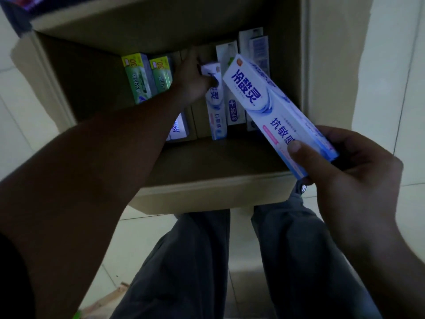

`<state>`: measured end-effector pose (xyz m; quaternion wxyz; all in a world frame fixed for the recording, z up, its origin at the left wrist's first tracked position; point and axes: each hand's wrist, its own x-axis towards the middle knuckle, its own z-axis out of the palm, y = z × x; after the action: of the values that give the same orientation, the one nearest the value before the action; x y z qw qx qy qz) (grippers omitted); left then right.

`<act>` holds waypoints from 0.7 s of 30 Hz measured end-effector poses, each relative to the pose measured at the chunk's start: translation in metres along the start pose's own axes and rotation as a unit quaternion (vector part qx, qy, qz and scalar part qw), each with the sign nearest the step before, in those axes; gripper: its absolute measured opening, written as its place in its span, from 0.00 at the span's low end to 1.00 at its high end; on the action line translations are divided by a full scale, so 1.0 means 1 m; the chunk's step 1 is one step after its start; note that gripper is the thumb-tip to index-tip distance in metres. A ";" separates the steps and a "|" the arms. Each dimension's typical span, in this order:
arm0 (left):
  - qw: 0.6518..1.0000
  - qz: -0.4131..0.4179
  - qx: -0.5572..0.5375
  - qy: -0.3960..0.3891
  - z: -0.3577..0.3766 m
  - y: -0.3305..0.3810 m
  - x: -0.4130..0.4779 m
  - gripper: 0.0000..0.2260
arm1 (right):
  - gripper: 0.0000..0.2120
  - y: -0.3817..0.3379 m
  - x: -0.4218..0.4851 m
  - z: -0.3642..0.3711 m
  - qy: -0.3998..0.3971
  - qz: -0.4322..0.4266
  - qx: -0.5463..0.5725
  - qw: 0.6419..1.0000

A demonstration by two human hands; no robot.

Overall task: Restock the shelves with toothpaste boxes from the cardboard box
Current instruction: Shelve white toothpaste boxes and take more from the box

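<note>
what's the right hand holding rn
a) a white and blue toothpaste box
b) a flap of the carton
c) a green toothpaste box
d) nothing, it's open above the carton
a: the right hand grips the lower end of a long white and blue toothpaste box, thumb pressed on its face, held tilted over the open cardboard box; the green boxes stand inside it, untouched.

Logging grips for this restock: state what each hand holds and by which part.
Right hand holds a white-blue toothpaste box by its near end. Left hand, inside the cardboard box, grips the top end of another white-blue box.
</note>
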<state>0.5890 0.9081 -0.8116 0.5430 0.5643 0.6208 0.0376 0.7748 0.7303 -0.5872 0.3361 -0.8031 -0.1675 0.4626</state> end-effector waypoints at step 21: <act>0.953 0.069 -0.273 0.107 -0.326 0.352 -0.396 0.23 | 0.18 -0.368 -0.191 -0.125 -0.109 -0.116 0.159 0.974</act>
<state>0.4982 0.9265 -0.1964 0.6028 0.4285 0.6007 0.3036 0.7989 0.8356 -0.1684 0.4903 -0.6591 -0.2198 0.5262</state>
